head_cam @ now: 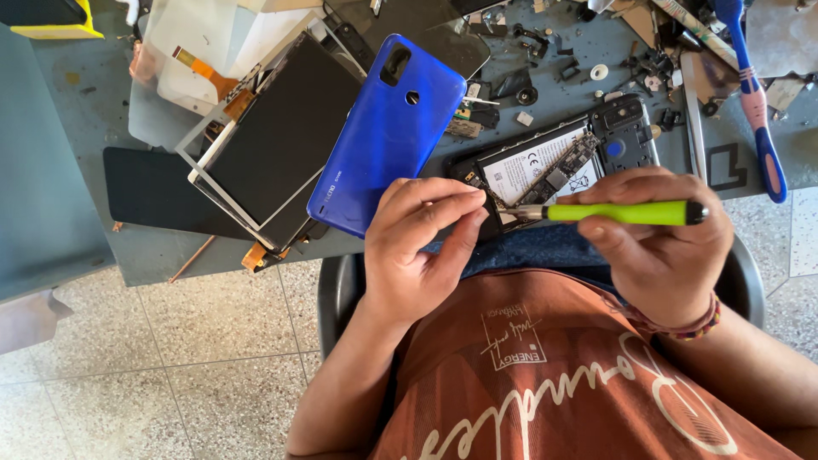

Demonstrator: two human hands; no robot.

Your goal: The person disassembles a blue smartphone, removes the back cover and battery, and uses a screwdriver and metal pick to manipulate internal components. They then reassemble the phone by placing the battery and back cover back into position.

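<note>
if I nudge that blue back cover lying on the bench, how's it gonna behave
The blue back cover looks like a thin glossy shell, so it is probably light and would likely slide easily. It rests partly on the screen panel and overhangs the bench edge, so it may tip or slip off. It probably flexes a little.

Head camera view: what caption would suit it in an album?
Right hand holds green screwdriver to opened phone; left hand pinches its tip.

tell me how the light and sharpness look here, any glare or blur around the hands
Head view: bright, even daylight and sharp focus overall. Soft sheen on the blue back cover, no harsh glare. The left hand and the right hand holding the green screwdriver are crisp, shading the opened phone beneath. Wide-angle lens bends the edges.
</note>
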